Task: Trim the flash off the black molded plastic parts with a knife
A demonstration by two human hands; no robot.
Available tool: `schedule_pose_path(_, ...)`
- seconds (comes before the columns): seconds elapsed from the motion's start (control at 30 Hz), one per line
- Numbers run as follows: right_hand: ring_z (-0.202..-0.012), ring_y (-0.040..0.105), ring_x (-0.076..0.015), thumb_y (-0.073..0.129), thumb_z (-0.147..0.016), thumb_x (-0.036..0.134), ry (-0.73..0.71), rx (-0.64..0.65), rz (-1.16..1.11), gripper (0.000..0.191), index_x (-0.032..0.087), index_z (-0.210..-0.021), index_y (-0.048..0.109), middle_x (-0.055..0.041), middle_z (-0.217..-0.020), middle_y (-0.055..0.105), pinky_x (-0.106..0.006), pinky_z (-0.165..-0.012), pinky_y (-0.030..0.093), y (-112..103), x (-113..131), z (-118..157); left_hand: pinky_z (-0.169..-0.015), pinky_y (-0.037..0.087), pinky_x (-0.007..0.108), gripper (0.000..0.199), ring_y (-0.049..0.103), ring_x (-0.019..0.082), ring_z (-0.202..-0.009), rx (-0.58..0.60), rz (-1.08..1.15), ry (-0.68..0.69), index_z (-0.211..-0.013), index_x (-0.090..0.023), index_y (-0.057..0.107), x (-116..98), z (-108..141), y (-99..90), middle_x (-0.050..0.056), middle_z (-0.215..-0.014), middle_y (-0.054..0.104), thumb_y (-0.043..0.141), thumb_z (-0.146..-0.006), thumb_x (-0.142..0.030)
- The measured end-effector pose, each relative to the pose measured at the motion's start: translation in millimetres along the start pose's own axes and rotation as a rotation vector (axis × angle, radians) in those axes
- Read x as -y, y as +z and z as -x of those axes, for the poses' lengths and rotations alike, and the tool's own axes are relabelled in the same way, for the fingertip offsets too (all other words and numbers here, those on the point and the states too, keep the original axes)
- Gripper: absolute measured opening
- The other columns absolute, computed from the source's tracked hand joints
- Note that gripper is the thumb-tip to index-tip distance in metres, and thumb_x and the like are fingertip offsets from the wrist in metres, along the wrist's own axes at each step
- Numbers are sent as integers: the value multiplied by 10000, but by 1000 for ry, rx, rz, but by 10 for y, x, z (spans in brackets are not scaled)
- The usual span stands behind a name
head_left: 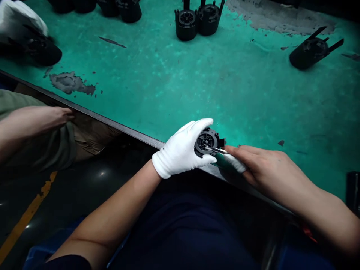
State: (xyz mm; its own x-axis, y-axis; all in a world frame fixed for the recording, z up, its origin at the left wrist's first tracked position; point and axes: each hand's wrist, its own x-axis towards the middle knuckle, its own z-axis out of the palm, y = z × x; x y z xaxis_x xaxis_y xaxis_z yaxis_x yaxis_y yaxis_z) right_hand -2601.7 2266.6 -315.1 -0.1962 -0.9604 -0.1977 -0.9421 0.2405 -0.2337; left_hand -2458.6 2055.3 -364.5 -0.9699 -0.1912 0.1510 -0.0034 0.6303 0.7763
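In a white glove, my left hand (187, 146) wraps round a round black plastic housing (207, 143) at the table's near edge. The housing's open end faces up, showing rings and small posts inside. My right hand (253, 161) is bare except for a white covering on one digit, probably the thumb. Its fingers pinch a slim pointed metal tool (216, 150), whose exact kind I cannot make out. The tool's tip reaches into the top of the housing.
More black housings stand on the green table (157, 75), a pair (187, 24) at the back and a tilted one (311, 52) at right. At left, another person's gloved hand (22, 22) is at a housing (43, 50); their bare hand (42, 120) is below the table edge.
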Motion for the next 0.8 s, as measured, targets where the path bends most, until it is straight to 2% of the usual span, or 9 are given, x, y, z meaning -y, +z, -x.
schedule_pose_path(0.17,-901,756,-256,483,-727,62,-46,110,-55,672,310,-1329,649,-18,-1200,763,-308,-619,517,-123,-75,-129,-1218,392,445,935,479,306,-1410,27,10,16,-1487,-221,377,15,-15,-31,114,-1539,473,865,-726,-459)
schedule_pose_path(0.27,-917,746,-252,474,-781,79,-86,193,-132,579,337,-1252,691,-4,-1180,770,-309,-671,512,-243,-160,-245,-1217,392,451,945,481,308,-1406,43,7,30,-1481,-223,380,19,-29,-66,118,-1528,480,876,-713,-462)
schedule_pose_path(0.33,-891,734,-238,465,-887,164,-75,231,-284,430,319,-1204,711,-14,-1114,782,-314,-716,515,-284,-185,-257,-1209,399,474,943,493,319,-1394,35,-4,29,-1464,-234,393,16,-22,-52,120,-1500,502,884,-698,-480)
schedule_pose_path(0.4,-864,705,-221,449,-976,300,28,215,-530,325,287,-1168,711,-30,-1025,774,-311,-736,510,-243,-132,-188,-1186,418,500,943,518,336,-1365,-34,-21,6,-1427,-233,420,7,11,15,132,-1444,541,891,-670,-537)
schedule_pose_path(0.5,-689,595,-153,438,-1011,458,343,116,-1070,329,239,-1138,649,-20,-863,661,-264,-595,453,-1,155,10,-1139,451,524,971,545,357,-1327,-273,-70,-60,-1372,-199,424,-17,99,185,164,-1364,570,886,-630,-623)
schedule_pose_path(0.57,-537,436,-93,445,-1002,522,513,134,-1479,346,243,-1162,572,37,-753,521,-217,-465,327,210,456,119,-1139,447,525,978,529,355,-1346,-390,-111,-85,-1378,-185,391,-37,159,284,185,-1386,542,883,-647,-610)
schedule_pose_path(0.67,-475,291,-60,455,-988,553,642,141,-1836,348,266,-1178,503,83,-695,405,-182,-420,197,432,883,149,-1170,426,507,961,501,329,-1380,-397,-129,-93,-1395,-187,353,-68,200,343,191,-1443,496,896,-678,-527)
schedule_pose_path(0.73,-467,263,-52,474,-974,559,679,86,-1921,344,267,-1154,500,90,-684,394,-174,-418,177,490,1041,110,-1167,435,499,951,518,316,-1363,-374,-121,-111,-1385,-194,360,-92,189,334,180,-1436,502,912,-669,-490)
schedule_pose_path(0.8,-468,264,-49,491,-965,555,678,48,-1950,338,266,-1139,504,90,-689,402,-172,-419,181,507,1081,82,-1147,458,498,939,546,312,-1327,-363,-124,-141,-1372,-200,380,-116,165,317,169,-1411,517,926,-655,-463)
